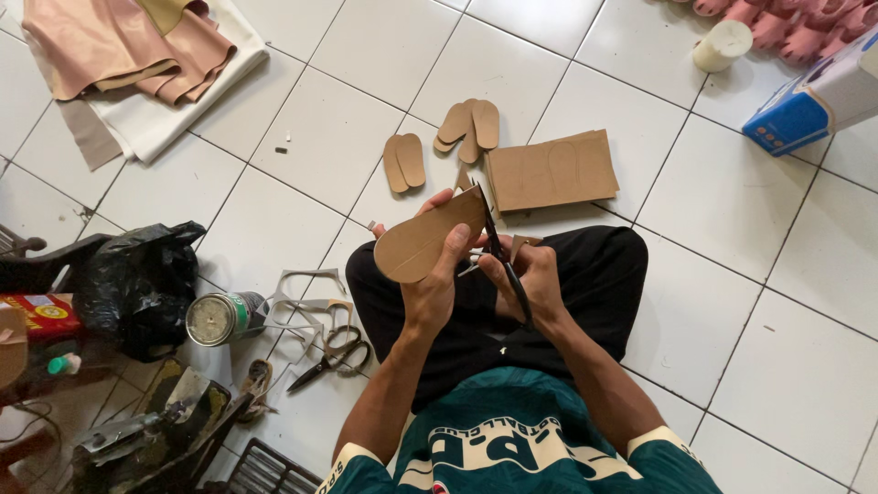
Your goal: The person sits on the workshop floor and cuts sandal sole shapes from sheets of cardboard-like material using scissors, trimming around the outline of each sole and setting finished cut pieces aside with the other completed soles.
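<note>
Centre frame: my left hand [430,293] is pinching the cardboard sole piece [428,240], tilting it up so its edge meets the blades. My right hand [530,284] is closed through the scissors [505,261] handles, trimming.

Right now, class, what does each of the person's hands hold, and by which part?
The left hand grips the sole-shaped cardboard piece by its lower edge. The right hand holds black scissors by the handles, blades at the piece's edge.

Brightness: bright, even daylight across glossy white floor tiles [777,302].
Shadows: soft and faint, pooled under black trousers [585,274].
Glare: mild sheen on tiles, top centre.
Dim zone: lower-left clutter.
Focus: sharp centre; slight wide-angle stretch at edges.
</note>
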### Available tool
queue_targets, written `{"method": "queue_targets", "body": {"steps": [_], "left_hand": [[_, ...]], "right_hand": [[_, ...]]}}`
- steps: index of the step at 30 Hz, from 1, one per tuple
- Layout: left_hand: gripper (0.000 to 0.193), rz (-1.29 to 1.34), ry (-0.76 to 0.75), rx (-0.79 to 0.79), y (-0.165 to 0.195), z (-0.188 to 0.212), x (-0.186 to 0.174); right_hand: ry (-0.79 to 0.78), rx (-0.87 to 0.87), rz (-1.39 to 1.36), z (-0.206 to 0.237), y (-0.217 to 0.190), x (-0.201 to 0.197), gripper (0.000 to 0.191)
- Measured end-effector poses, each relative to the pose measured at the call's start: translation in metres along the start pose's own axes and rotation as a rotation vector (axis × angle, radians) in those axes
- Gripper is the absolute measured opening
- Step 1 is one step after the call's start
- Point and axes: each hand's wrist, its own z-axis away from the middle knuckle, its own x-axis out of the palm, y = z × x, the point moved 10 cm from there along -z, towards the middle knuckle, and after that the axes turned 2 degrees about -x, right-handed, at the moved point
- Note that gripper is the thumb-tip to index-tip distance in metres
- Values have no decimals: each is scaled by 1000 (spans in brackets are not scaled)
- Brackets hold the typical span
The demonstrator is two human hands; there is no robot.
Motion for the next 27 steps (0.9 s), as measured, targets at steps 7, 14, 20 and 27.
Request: {"method": "queue_targets", "body": {"steps": [7,14,20,27], "left_hand": [[51,186,85,-98,-21,-8,-10],[45,215,228,-49,-31,-10,-24],[45,173,208,-40,-20,-7,-23],[44,-30,201,23,-3,-2,-15]], "right_hand": [[48,-20,-13,-3,1,2,37],[-42,-7,-61,-8,9,12,62],[-43,-38,-10,-6,17,11,64],[-28,4,-46,-5,19,12,60]]}}
